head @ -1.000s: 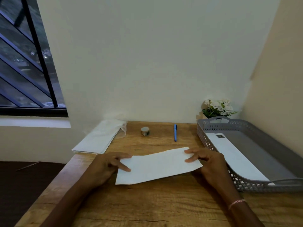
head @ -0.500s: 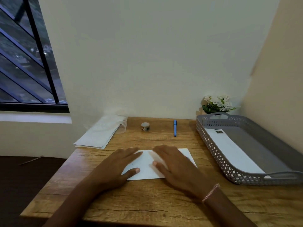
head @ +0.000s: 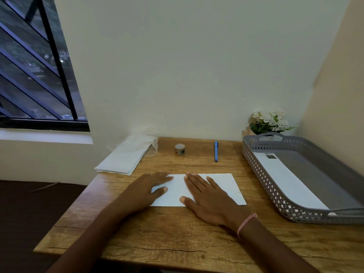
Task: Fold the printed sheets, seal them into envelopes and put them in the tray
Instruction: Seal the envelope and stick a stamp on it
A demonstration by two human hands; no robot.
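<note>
Folded sheet (head: 230, 184) is lying flat on the worktop (head: 177, 239), directly under both hands. Left hand (head: 145, 192) is pressing down on the sheet's left end, fingers straight and spread, thumb lying on the paper. Right hand (head: 208, 200) is pressing on the middle of the sheet, palm down and fingers extended, gripping nothing; a bracelet (head: 246, 221) is sitting on its wrist. Grey perforated tray (head: 262, 174) is standing to the right of the right hand, apart from the sheet, and is holding one white envelope (head: 285, 180) lying flat. Beyond the fingertips, a tape roll (head: 180, 149) and a blue pen (head: 216, 151) are lying near the wall. A white paper stack (head: 126, 160) is resting beyond the left hand.
</note>
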